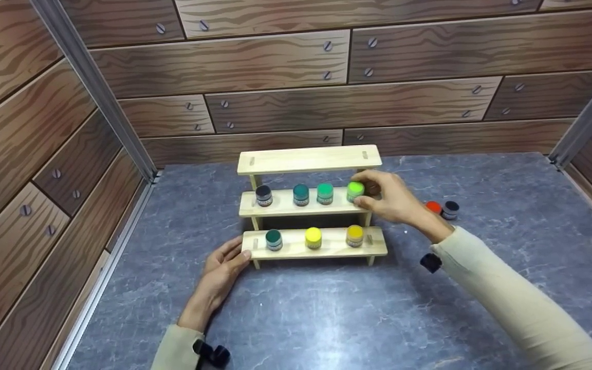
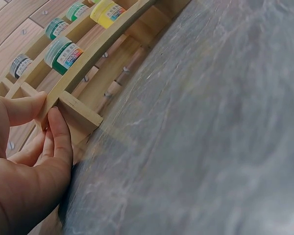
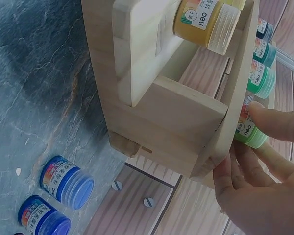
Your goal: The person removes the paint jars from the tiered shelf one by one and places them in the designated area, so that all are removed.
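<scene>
A three-tier wooden display rack (image 1: pixel 311 159) stands on the grey marbled surface. My left hand (image 1: pixel 220 275) pinches the left end of its lowest shelf between thumb and fingers, as the left wrist view shows. At the right end of the middle shelf, my right hand (image 1: pixel 391 198) grips a lime-green paint jar (image 1: pixel 355 189) by its sides. Along that shelf stand a dark jar (image 1: pixel 264 196), a teal jar (image 1: pixel 301 195) and a green jar (image 1: pixel 325 193). The lowest shelf carries a dark green jar (image 1: pixel 274 240), a yellow jar (image 1: pixel 313 238) and an orange-yellow jar (image 1: pixel 355 236).
Right of the rack, a red jar (image 1: pixel 433 207) and a dark jar (image 1: pixel 450 209) rest on the surface, partly behind my right forearm. Two blue jars (image 3: pixel 67 182) show in the right wrist view. Wood-plank-patterned walls (image 1: pixel 275 61) enclose the back and sides.
</scene>
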